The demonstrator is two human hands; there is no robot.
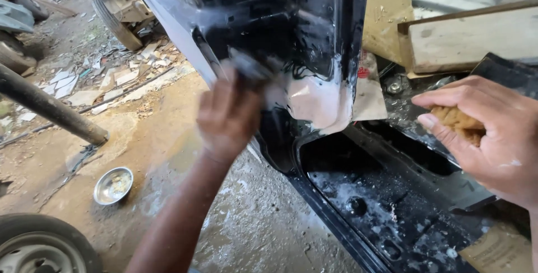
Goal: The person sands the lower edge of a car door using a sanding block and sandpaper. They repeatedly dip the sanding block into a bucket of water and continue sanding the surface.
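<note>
the left hand (230,117) is blurred and pressed against a glossy black metal panel (291,21), its fingers curled on a dark, indistinct piece that i cannot make out, just beside a pale, milky smear of filler (316,102). the right hand (493,136) is closed around a coarse, crumbly tan sponge (457,120), held above the wet, speckled black frame (381,206). a small round steel bowl (113,185) sits on the dusty concrete floor (168,138).
</note>
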